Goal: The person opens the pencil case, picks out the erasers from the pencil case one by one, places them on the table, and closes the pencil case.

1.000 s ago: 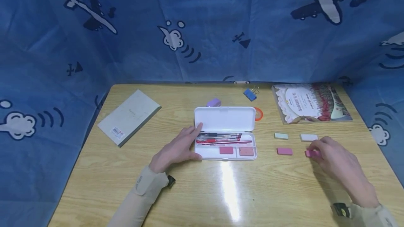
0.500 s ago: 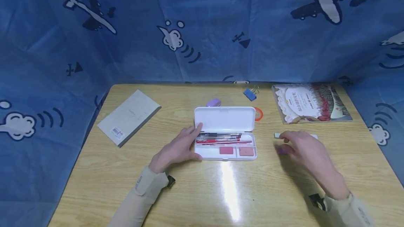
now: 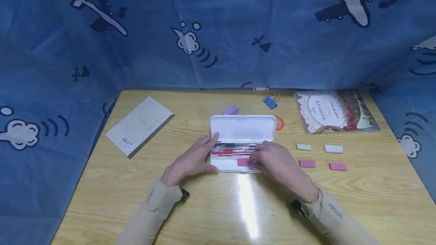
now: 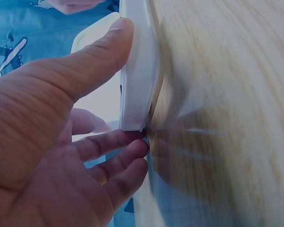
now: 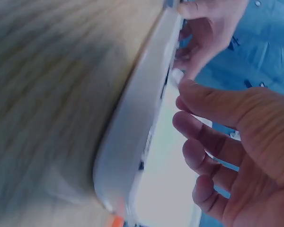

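A white pencil case [image 3: 242,127] stands with its lid raised, holding several pens [image 3: 235,150] and a pink eraser [image 3: 242,162]. My left hand [image 3: 190,162] grips the case's left end, thumb against the front wall [image 4: 139,61] in the left wrist view. Over the right half of the case, my right hand [image 3: 276,162] has bent fingers, its fingertips at the pink eraser's right end. In the right wrist view the thumb [image 5: 208,100] and index finger come close together above the case; I cannot tell whether they pinch the eraser. This hand hides the right compartment.
On the table's right lie two pink erasers [image 3: 307,163] [image 3: 338,166], a green eraser [image 3: 303,147] and a white eraser [image 3: 334,148]. Behind are a purple object [image 3: 231,110], blue binder clip [image 3: 270,102], orange ring [image 3: 279,123] and booklet [image 3: 327,112]. A grey notebook [image 3: 139,126] lies left.
My right hand has let go of the rightmost pink eraser on the table and moved left to the pencil case. My left hand has stayed at the case's left end.
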The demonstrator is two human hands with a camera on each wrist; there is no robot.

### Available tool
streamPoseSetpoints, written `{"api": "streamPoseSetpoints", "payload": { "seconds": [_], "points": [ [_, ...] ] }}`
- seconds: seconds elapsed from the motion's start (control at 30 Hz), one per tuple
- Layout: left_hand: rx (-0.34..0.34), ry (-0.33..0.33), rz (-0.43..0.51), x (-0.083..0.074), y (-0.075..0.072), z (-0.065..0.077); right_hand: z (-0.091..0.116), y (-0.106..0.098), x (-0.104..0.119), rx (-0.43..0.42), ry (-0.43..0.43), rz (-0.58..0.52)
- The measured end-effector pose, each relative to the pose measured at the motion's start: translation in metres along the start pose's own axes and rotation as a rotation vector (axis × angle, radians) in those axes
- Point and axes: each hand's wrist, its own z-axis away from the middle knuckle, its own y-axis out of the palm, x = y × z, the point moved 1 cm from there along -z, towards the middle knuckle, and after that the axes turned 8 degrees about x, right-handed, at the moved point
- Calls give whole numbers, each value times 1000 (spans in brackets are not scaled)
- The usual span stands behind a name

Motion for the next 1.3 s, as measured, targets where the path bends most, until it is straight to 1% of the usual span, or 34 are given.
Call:
{"api": "streamPoseSetpoints", "payload": {
  "seconds": [0.13,0.27,0.37,0.6,0.73,1.0,1.2,1.3],
  "points": [
    [5,0,-2,0,0,0,-11,9,4,17,-24,47],
    [6,-10,-4,0,-1,0,-20,13,5,70,3,78],
    [3,-6,0,1,-1,-1,-26,15,4,118,17,87],
    [11,3,9,0,-1,0,-33,15,1,185,-4,90],
    [2,12,8,0,-1,0,-32,13,1,177,-34,95],
    [0,5,0,2,-1,-1,-29,10,2,95,-105,119],
    [-2,16,-3,2,0,-1,-27,8,1,111,-91,101],
    [2,11,0,2,0,-1,-24,2,-2,103,-72,60]
  ]
}}
